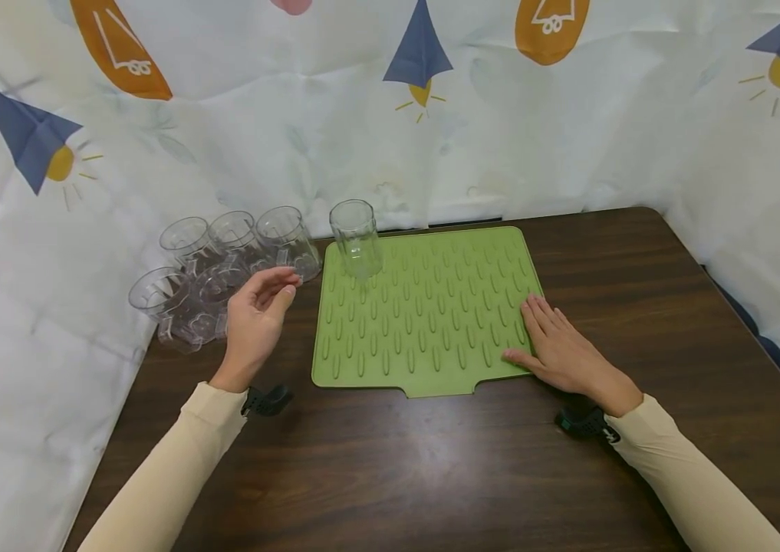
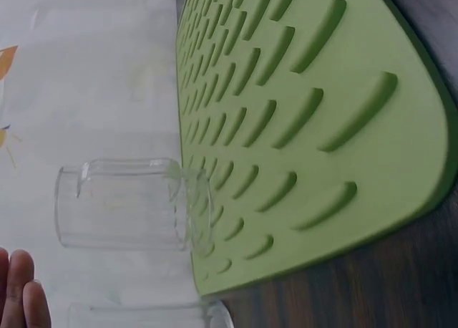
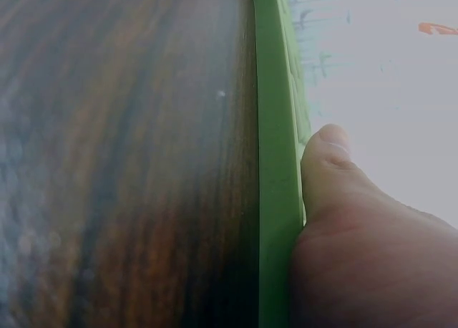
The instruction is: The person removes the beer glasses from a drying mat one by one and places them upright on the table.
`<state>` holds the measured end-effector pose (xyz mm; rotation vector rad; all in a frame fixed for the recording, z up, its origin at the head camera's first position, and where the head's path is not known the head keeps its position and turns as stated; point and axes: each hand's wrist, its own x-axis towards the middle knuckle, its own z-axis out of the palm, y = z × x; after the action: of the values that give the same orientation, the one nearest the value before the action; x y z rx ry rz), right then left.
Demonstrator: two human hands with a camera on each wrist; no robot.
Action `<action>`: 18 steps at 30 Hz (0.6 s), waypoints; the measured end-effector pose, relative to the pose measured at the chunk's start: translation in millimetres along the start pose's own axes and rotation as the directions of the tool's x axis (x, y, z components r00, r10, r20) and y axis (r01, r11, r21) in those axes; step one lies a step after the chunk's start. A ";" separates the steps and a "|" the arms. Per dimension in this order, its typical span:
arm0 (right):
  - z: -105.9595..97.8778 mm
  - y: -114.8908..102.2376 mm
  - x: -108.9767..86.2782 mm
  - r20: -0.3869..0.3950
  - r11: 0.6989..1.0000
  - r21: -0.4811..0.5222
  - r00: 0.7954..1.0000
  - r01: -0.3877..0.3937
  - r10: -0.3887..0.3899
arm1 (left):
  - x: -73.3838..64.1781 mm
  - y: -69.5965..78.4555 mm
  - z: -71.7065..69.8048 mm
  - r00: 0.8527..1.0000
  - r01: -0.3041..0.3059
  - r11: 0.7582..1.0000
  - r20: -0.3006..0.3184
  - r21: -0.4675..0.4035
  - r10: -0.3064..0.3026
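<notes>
My left hand [image 1: 258, 318] is raised in front of a clear glass mug [image 1: 303, 257] just left of the green ridged mat [image 1: 424, 337]. Its fingers [image 2: 20, 292] are loosely bent, and nothing shows between them. Another glass mug [image 1: 355, 238] stands upright on the mat's back left corner; the left wrist view shows this mug [image 2: 129, 206] sideways. My right hand [image 1: 565, 356] rests on the mat's right edge with fingers straight. In the right wrist view, the thumb [image 3: 329, 174] lies along the green mat edge [image 3: 279, 199].
Several more clear mugs, such as the front left mug [image 1: 162, 291], stand close together at the table's left, partly overlapping in view. The dark wooden table [image 1: 376, 468] extends around the mat. A patterned white cloth [image 1: 279, 123] hangs behind the table and along its sides.
</notes>
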<state>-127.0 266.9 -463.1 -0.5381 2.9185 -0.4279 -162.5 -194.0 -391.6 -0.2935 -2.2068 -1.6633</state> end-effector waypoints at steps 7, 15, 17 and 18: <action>0.4 0.0 0.9 0.004 1.000 0.000 1.000 -0.008 0.008 | 7.5 -5.5 15.4 0.998 0.030 0.999 0.055 -0.027 -0.029; 0.9 0.3 1.6 0.004 1.000 -0.008 1.000 -0.012 0.012 | 9.5 -15.1 30.2 0.992 0.078 0.997 0.100 -0.017 -0.076; 0.8 -0.1 1.5 0.003 1.000 -0.007 1.000 -0.012 0.012 | 10.0 -18.3 33.7 0.991 0.082 0.996 0.106 -0.025 -0.079; 0.8 -0.3 1.5 0.002 1.000 -0.008 1.000 -0.012 0.012 | 10.4 -19.3 35.4 0.991 0.084 0.996 0.107 -0.027 -0.081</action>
<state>-128.2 265.9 -463.9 -0.5212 2.9214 -0.4136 -184.8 -166.1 -413.0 -0.3098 -2.3006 -1.7650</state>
